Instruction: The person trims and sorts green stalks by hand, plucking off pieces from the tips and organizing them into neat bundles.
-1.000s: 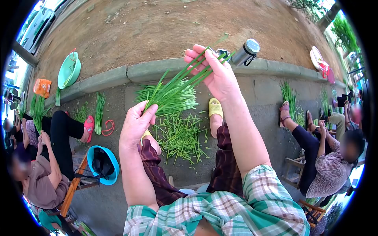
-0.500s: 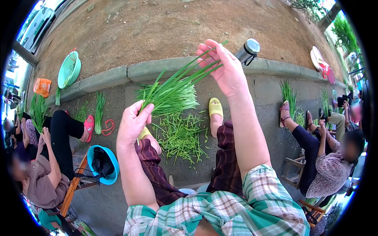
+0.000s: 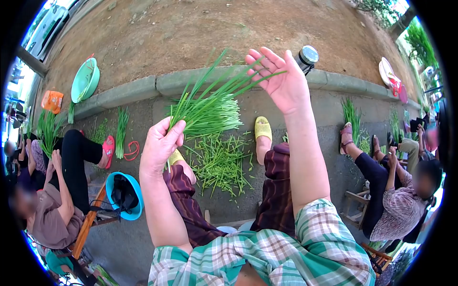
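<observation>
My left hand point(image 3: 164, 143) is closed round the lower ends of a bunch of long green garlic chives point(image 3: 202, 102), whose blades fan out up and to the right. My right hand point(image 3: 281, 83) is open by the far tips, palm showing and fingers spread, with a few blade tips lying across the fingers. Under the held bunch, a pile of chives point(image 3: 224, 114) lies on the pavement. Nearer my feet is a heap of short cut or broken chive pieces point(image 3: 219, 167), between my yellow slippers point(image 3: 263, 127).
A steel flask point(image 3: 307, 58) stands by the kerb point(image 3: 191, 81). At left are a green basin point(image 3: 86, 80), an orange bag point(image 3: 52, 101), a blue bucket point(image 3: 138, 200) with a black item, and a seated person holding chives point(image 3: 46, 131). Another person point(image 3: 400, 205) sits at right.
My right hand has opened and shifted a little right along the tips. The blades in my left hand have spread into a wider fan.
</observation>
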Motion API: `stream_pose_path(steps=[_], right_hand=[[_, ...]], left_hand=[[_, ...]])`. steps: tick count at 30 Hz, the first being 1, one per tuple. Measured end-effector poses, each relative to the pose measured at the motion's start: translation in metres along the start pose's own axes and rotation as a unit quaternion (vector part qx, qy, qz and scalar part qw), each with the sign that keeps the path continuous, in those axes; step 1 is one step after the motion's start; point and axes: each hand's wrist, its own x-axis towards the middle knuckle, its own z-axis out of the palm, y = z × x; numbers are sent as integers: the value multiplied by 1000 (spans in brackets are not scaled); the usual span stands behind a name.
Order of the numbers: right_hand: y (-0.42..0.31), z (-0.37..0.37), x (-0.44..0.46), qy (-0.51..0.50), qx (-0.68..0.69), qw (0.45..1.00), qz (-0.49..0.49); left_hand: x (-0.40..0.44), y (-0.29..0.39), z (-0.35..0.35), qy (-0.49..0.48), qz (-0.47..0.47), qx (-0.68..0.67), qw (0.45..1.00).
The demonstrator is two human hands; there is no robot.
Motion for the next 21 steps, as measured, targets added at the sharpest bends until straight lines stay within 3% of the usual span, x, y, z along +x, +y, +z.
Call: stream_pose_path(steps=[21], right_hand=[[-5,-1,-1,16,-16,1000,20]], left_hand=[[-1,7,-1,29,-15,-60,998]])
